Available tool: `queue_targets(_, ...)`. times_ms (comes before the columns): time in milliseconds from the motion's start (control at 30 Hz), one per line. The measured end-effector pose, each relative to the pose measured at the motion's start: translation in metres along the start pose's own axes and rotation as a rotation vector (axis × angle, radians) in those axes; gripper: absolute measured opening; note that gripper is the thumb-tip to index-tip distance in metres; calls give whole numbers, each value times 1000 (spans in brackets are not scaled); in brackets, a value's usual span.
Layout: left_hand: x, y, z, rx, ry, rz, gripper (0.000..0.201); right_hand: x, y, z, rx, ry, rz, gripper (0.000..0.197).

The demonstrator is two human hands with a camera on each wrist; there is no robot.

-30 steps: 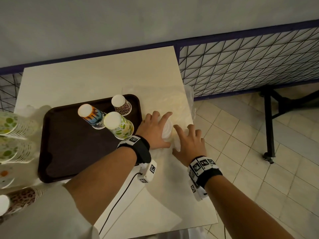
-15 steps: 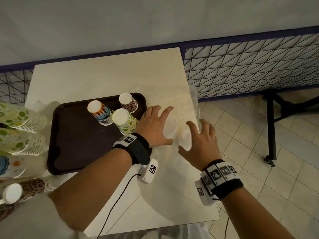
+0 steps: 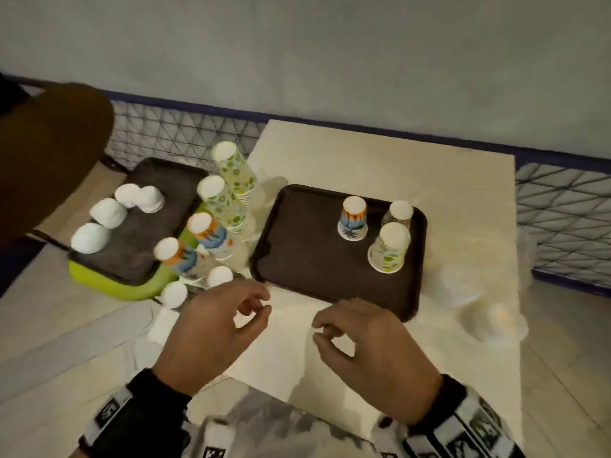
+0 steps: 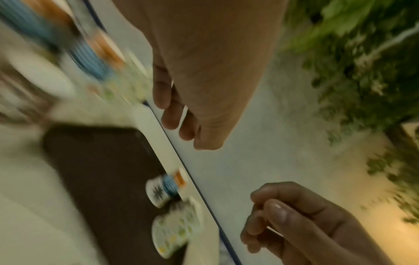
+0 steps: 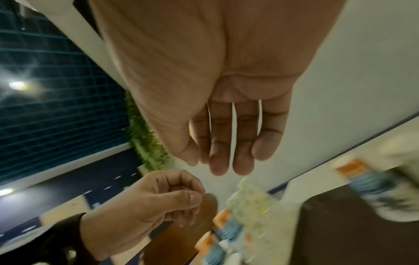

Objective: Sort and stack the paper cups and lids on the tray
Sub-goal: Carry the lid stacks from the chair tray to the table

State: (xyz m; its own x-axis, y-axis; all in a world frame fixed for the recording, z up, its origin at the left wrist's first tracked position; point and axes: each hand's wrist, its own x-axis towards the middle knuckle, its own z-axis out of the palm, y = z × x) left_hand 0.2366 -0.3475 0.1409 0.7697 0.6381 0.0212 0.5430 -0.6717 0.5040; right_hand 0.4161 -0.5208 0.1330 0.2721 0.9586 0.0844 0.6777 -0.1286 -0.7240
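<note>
Cream tabletop (image 3: 380,166): my left hand (image 3: 211,332) and right hand (image 3: 370,345) hover loosely curled and empty before the brown tray (image 3: 297,259), where three upturned paper cups (image 3: 390,247), seemingly light and crushable, invite gentle mid-wall grips.

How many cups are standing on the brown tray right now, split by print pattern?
On the brown tray, all upside down:
Palm-tree sunset cup: 1
Green-leaf cup: 1
Dark-patterned cup at the back, print too blurred to name: 1
Total: 3
</note>
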Motion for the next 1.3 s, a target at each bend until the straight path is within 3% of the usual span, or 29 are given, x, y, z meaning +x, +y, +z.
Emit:
queue_targets(133, -57, -107, -71, 18, 156, -233, 27, 79, -75, 74, 69, -240, -174, 31)
queue_targets(267, -91, -229, -130, 98, 214, -447, 41, 155, -147, 169, 51, -317, -257, 43)
queue_targets(367, -89, -316, -166, 104, 211, -571, 52, 216, -196, 243, 40, -381, -229, 52)
queue_targets(467, -65, -393, -189, 18, 205, -646, 75, 279, -234, 310, -6, -375, -135, 57)
queue_targets(633, -10, -491, -193, -44, 191, -583, 98, 375, -257, 394, -146, -325, 6, 64)
queue_targets(833, 61, -566, -168, -25, 69, -626, 113, 463, -228, 454, -354, -277, 148, 63)
queue_targets(1067, 110, -614, -139, 79, 6, -609, 125, 527, -184, 486, -581, -232, 95, 78)
queue_targets(1300, 131, -630, -118, 234, -56, -480, 131, 584, -167, 502, -681, -289, -8, 61)
